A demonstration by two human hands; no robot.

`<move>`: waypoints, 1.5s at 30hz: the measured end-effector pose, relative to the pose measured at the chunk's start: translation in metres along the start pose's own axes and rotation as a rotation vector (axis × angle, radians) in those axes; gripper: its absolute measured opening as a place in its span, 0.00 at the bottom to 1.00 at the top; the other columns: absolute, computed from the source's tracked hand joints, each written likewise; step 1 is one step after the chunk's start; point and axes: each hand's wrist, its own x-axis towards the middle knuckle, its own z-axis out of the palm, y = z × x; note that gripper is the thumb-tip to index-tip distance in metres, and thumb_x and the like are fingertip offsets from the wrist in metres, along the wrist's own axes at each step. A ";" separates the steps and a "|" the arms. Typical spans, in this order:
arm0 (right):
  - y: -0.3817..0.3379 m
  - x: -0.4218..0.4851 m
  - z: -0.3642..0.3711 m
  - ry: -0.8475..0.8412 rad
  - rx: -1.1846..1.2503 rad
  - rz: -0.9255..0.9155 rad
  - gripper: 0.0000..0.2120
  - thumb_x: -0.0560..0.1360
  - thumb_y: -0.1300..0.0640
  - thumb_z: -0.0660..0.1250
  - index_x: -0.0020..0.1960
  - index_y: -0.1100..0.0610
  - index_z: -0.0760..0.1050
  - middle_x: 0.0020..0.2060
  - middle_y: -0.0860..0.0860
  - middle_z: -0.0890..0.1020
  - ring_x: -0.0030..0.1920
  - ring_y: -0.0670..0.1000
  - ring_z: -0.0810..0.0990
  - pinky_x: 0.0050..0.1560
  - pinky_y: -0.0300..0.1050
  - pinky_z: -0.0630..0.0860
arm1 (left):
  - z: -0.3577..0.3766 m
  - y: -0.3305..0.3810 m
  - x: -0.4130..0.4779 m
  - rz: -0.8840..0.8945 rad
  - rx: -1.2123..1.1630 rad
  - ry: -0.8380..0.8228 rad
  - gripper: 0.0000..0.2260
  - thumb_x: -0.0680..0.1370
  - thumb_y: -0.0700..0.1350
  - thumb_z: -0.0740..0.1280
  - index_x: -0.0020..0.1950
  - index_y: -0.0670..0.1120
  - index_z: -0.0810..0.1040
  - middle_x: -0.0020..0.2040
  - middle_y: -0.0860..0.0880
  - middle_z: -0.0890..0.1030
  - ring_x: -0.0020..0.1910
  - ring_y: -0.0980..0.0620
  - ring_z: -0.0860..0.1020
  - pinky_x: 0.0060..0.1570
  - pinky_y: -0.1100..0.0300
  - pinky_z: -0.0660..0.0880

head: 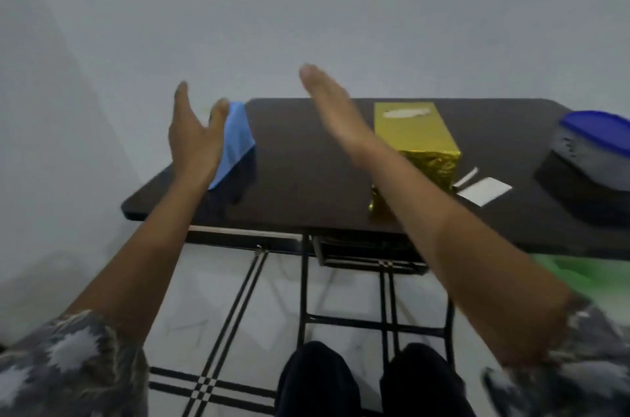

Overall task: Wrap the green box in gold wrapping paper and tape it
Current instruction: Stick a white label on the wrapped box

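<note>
While the left hand [194,140] and right hand [335,109] hover above the bench [306,171], fingers [317,82] straight and holding nothing, the gold-wrapped box [416,140] sits just right of the right hand, the nearer one, its long axis running away from the person.

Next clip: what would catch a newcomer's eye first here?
Both bare arms reach out mid-frame, left hand and right hand open and empty, over the dark table. Just right of them stands the gold-wrapped box; a blue-lidded container sits at the table's right edge.
</note>
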 end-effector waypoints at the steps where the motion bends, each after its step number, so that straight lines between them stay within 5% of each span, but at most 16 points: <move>1: 0.006 -0.002 -0.035 0.091 -0.094 -0.001 0.24 0.82 0.47 0.52 0.75 0.56 0.59 0.75 0.50 0.59 0.75 0.49 0.56 0.74 0.45 0.50 | 0.025 0.020 -0.009 -0.010 -0.042 -0.072 0.30 0.79 0.53 0.63 0.76 0.43 0.57 0.70 0.48 0.68 0.71 0.55 0.62 0.66 0.63 0.59; 6: 0.073 0.000 -0.142 0.142 -0.182 0.348 0.33 0.80 0.48 0.59 0.78 0.57 0.47 0.77 0.54 0.51 0.76 0.54 0.53 0.75 0.52 0.54 | 0.143 0.080 -0.022 -0.254 -0.248 -0.628 0.26 0.79 0.54 0.62 0.74 0.42 0.64 0.72 0.46 0.68 0.69 0.48 0.67 0.63 0.57 0.66; 8: 0.109 0.006 -0.163 0.104 -0.064 0.528 0.45 0.72 0.41 0.68 0.77 0.57 0.48 0.75 0.56 0.59 0.72 0.56 0.63 0.71 0.55 0.63 | 0.185 0.087 -0.023 -0.361 -0.247 -0.782 0.23 0.79 0.55 0.61 0.69 0.42 0.68 0.65 0.45 0.74 0.61 0.49 0.75 0.59 0.56 0.72; 9: 0.119 0.008 -0.162 0.071 -0.030 0.593 0.44 0.70 0.40 0.70 0.75 0.59 0.54 0.69 0.55 0.68 0.66 0.53 0.71 0.64 0.51 0.70 | 0.193 0.085 -0.021 -0.387 -0.215 -0.831 0.18 0.80 0.54 0.60 0.61 0.42 0.73 0.55 0.47 0.78 0.50 0.52 0.78 0.49 0.60 0.76; 11: 0.144 0.027 -0.166 0.044 0.097 0.667 0.23 0.78 0.47 0.63 0.65 0.62 0.68 0.52 0.53 0.78 0.52 0.50 0.77 0.52 0.44 0.75 | 0.232 0.085 -0.006 -0.417 -0.116 -0.867 0.12 0.82 0.51 0.57 0.49 0.45 0.73 0.42 0.49 0.74 0.37 0.56 0.72 0.36 0.64 0.71; 14: 0.167 0.054 -0.164 0.088 0.260 0.683 0.14 0.81 0.52 0.57 0.62 0.58 0.69 0.52 0.55 0.78 0.53 0.54 0.78 0.56 0.49 0.74 | 0.255 0.085 0.017 -0.316 0.007 -0.859 0.15 0.83 0.51 0.53 0.65 0.45 0.68 0.52 0.47 0.74 0.43 0.54 0.71 0.39 0.61 0.68; 18: 0.162 0.069 -0.163 0.085 0.356 0.687 0.19 0.82 0.51 0.55 0.71 0.54 0.61 0.59 0.54 0.75 0.60 0.54 0.75 0.63 0.51 0.72 | 0.268 0.089 0.025 -0.347 0.054 -0.881 0.20 0.83 0.52 0.51 0.74 0.47 0.59 0.67 0.47 0.70 0.60 0.48 0.71 0.52 0.57 0.66; 20: 0.153 0.065 -0.166 0.083 0.340 0.701 0.28 0.79 0.41 0.54 0.75 0.53 0.56 0.67 0.52 0.71 0.67 0.53 0.70 0.68 0.53 0.67 | 0.259 0.095 0.031 -0.279 0.170 -0.855 0.24 0.82 0.55 0.52 0.77 0.47 0.54 0.74 0.47 0.63 0.70 0.47 0.65 0.62 0.53 0.64; 23: 0.137 0.042 -0.193 0.398 0.271 0.698 0.30 0.79 0.39 0.54 0.76 0.52 0.56 0.74 0.50 0.62 0.74 0.49 0.60 0.73 0.47 0.56 | 0.228 0.128 -0.007 0.027 0.075 -0.551 0.22 0.82 0.51 0.58 0.75 0.47 0.62 0.74 0.49 0.65 0.72 0.54 0.63 0.70 0.58 0.60; 26: 0.106 0.000 -0.227 0.705 0.215 0.830 0.23 0.80 0.47 0.56 0.74 0.50 0.61 0.72 0.49 0.65 0.72 0.48 0.63 0.70 0.46 0.60 | 0.217 0.179 -0.094 0.052 -0.030 -0.913 0.18 0.81 0.47 0.61 0.71 0.46 0.69 0.71 0.48 0.69 0.70 0.57 0.65 0.70 0.60 0.61; 29: 0.090 -0.032 -0.223 0.703 0.093 0.971 0.21 0.81 0.51 0.57 0.72 0.54 0.65 0.70 0.51 0.69 0.70 0.51 0.66 0.71 0.50 0.62 | 0.237 0.164 -0.149 0.004 0.382 -1.200 0.25 0.82 0.50 0.57 0.76 0.44 0.56 0.77 0.42 0.54 0.76 0.46 0.53 0.73 0.55 0.52; 32: 0.081 -0.046 -0.211 0.704 0.065 0.995 0.20 0.81 0.52 0.57 0.72 0.56 0.66 0.69 0.53 0.70 0.70 0.51 0.67 0.68 0.45 0.63 | 0.244 0.138 -0.161 0.233 0.456 -1.069 0.18 0.76 0.44 0.65 0.64 0.38 0.76 0.63 0.37 0.76 0.62 0.40 0.76 0.60 0.49 0.73; 34: 0.080 -0.053 -0.210 0.706 0.080 0.976 0.20 0.81 0.52 0.57 0.72 0.56 0.66 0.69 0.52 0.71 0.69 0.50 0.67 0.64 0.40 0.63 | 0.243 0.135 -0.167 0.258 0.366 -0.984 0.16 0.72 0.39 0.72 0.59 0.40 0.79 0.58 0.38 0.80 0.56 0.39 0.79 0.51 0.50 0.78; 38: 0.078 -0.053 -0.219 0.663 0.131 0.971 0.21 0.81 0.51 0.57 0.72 0.55 0.65 0.69 0.52 0.71 0.69 0.49 0.67 0.60 0.37 0.61 | 0.246 0.156 -0.164 -0.022 0.296 -0.914 0.14 0.80 0.43 0.61 0.64 0.42 0.74 0.60 0.43 0.77 0.59 0.45 0.75 0.58 0.51 0.73; 45: 0.073 -0.038 -0.292 0.410 0.171 0.738 0.19 0.81 0.52 0.57 0.71 0.56 0.67 0.66 0.51 0.74 0.66 0.48 0.71 0.61 0.37 0.65 | 0.267 0.191 -0.158 -0.341 0.537 -0.739 0.09 0.77 0.40 0.66 0.55 0.41 0.81 0.52 0.42 0.82 0.53 0.43 0.79 0.52 0.53 0.74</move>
